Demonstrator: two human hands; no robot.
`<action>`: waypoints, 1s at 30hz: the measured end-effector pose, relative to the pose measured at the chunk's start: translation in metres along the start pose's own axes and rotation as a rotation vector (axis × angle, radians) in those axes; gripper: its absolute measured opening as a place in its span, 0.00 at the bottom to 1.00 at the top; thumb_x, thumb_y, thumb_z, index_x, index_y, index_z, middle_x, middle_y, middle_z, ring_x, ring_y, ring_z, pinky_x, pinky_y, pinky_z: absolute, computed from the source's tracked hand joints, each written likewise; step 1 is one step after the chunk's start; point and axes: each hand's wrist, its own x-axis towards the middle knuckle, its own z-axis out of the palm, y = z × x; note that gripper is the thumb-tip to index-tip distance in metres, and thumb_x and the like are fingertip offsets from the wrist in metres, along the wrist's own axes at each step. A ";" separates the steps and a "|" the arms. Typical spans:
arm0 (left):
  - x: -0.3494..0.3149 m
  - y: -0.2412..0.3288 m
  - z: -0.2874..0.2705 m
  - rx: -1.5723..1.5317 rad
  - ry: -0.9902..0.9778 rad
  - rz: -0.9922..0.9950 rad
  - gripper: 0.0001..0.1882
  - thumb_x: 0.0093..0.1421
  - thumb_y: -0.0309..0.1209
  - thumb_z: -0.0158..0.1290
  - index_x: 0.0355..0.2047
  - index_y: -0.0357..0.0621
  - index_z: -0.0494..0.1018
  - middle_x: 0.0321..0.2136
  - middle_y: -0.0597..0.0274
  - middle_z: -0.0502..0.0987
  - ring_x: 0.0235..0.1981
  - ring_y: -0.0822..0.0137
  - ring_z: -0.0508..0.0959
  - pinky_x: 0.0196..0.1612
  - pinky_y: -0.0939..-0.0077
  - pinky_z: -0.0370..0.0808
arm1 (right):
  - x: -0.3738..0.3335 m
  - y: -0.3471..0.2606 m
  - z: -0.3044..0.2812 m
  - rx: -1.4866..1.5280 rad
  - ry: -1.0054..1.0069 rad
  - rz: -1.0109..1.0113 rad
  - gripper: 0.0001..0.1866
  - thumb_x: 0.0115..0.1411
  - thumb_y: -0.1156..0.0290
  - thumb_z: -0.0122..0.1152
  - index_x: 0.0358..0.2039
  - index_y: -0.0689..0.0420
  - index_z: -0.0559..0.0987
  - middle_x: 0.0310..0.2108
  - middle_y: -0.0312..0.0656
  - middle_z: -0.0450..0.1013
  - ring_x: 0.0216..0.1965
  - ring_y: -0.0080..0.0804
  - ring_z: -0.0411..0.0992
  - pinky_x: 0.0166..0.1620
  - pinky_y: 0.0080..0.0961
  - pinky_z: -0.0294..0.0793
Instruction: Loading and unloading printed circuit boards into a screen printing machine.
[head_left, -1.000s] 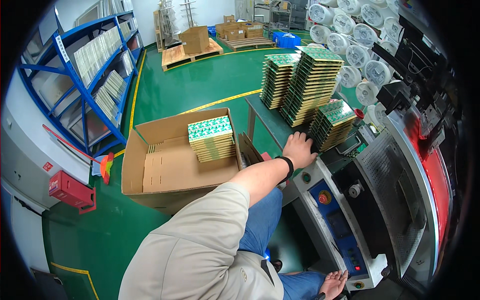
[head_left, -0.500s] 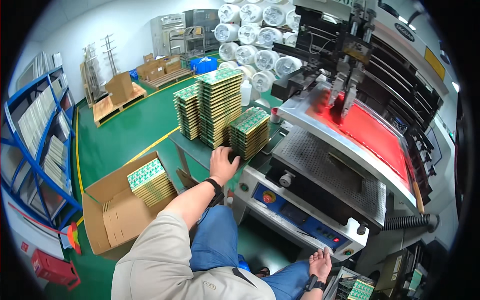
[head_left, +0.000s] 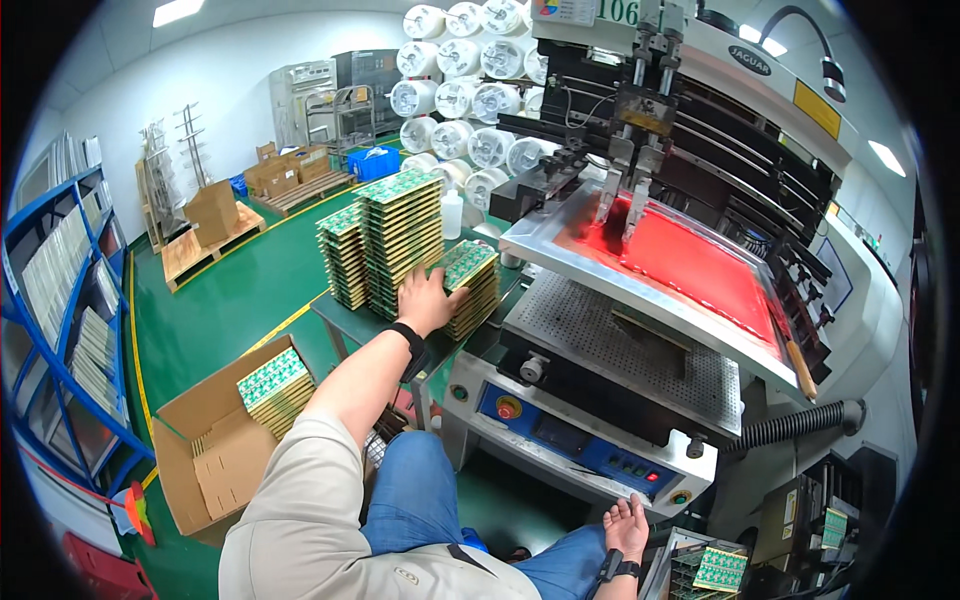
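My left hand (head_left: 428,301) reaches to the shorter stack of green-and-gold circuit boards (head_left: 472,270) on a small side table (head_left: 346,322). Its thumb and fingers are apart, up against the left side of that stack near the top; part of the fingers is hidden. Close on its left rises a tall stack of circuit boards (head_left: 402,235), with another stack of boards (head_left: 343,260) beyond. My right hand (head_left: 626,525) rests palm up by the machine's lower front corner, fingers loosely curled and apart, with nothing in it.
A screen-printing machine (head_left: 590,440) stands to the right, its tilted frame (head_left: 690,265) covered in red ink above a perforated bed (head_left: 560,312). At left, a cardboard box (head_left: 190,420) holds more boards (head_left: 275,390). A rack with boards (head_left: 720,570) sits at lower right.
My left hand has moved up from the base of the shorter stack to near its top. My right hand stays by the machine's corner. The whole view has shifted somewhat.
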 end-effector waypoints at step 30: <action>-0.026 -0.051 0.089 -0.193 0.377 0.130 0.40 0.70 0.56 0.47 0.70 0.38 0.57 0.66 0.43 0.63 0.65 0.43 0.63 0.67 0.51 0.62 | -0.006 -0.002 -0.018 0.100 -0.155 -0.032 0.19 0.73 0.62 0.54 0.61 0.52 0.72 0.48 0.40 0.79 0.47 0.35 0.78 0.52 0.38 0.78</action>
